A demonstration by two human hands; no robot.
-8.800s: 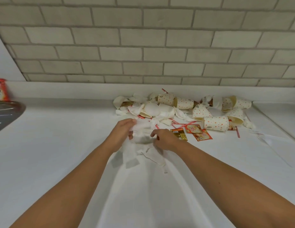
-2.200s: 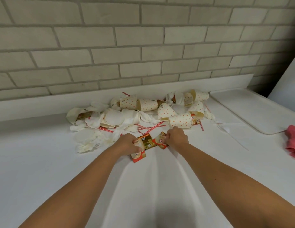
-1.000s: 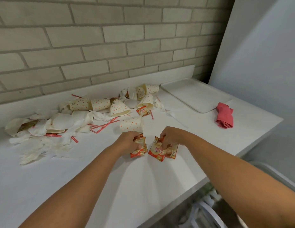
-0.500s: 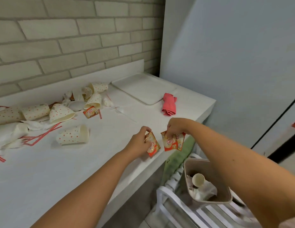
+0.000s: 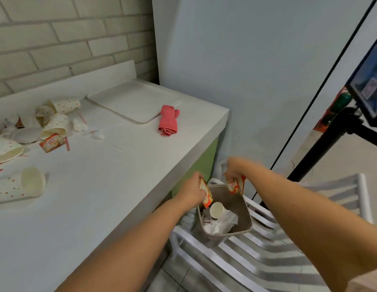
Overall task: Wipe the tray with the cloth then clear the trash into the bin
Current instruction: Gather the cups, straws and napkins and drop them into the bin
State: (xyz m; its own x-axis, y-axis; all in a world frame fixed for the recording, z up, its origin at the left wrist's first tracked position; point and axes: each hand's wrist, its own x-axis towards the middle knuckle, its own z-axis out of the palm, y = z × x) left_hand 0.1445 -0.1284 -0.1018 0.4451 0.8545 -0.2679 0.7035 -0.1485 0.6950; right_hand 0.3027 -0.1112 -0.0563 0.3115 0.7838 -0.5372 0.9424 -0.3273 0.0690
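My left hand (image 5: pixel 191 191) grips an orange sachet (image 5: pixel 206 193) over the near-left rim of the grey bin (image 5: pixel 244 216). My right hand (image 5: pixel 233 169) pinches more sachets (image 5: pixel 236 185) above the bin's far rim. A paper cup and crumpled white waste lie inside the bin. The white tray (image 5: pixel 132 101) lies at the counter's far right corner, with the folded pink cloth (image 5: pixel 168 120) beside it. Spotted paper cups (image 5: pixel 55 114), a sachet (image 5: pixel 51 142) and other litter remain at the counter's left.
The bin stands on a white slatted chair (image 5: pixel 267 249) just off the counter's right edge (image 5: pixel 183 163). A black tripod with a screen (image 5: pixel 366 91) stands at the right. A pale wall rises behind the bin, brick behind the counter.
Both hands carried the sachets from the litter pile rightward off the counter edge and down over the bin. My view swung right and down with them.
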